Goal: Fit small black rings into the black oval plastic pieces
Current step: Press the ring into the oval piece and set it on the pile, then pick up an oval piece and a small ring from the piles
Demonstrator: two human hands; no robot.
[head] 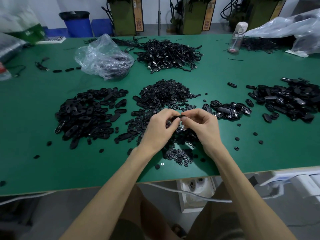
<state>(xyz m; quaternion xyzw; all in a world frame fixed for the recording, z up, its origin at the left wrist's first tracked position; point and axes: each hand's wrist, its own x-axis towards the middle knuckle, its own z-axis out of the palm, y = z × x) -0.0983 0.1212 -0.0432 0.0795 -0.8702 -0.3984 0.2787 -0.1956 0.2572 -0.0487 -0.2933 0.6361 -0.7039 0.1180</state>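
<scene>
A black oval piece [178, 117] is held above the green surface [225, 70], between the two hands, just over the near edge of the ring heap. It is pinched at its left end by the curled fingers and thumb of the left hand [161, 126], and its right end is gripped by the thumb and forefinger of the right hand [202, 122]. Whether a ring is also held in the right fingertips cannot be told, since the fingers cover that spot.

A broad heap of small rings [166, 95] is spread in the middle of the surface, under and beyond the hands, with loose rings scattered toward the near edge. A large pile of oval pieces [86, 115] is seen to the left of it. A smaller cluster of glossy pieces [226, 109] lies just right of the hands, and a further pile [285, 101] is found near the right edge. Farther back, a tangle of black cables [169, 54] is heaped beside a crumpled clear bag [103, 58], and a water bottle [238, 37] stands upright at the far side.
</scene>
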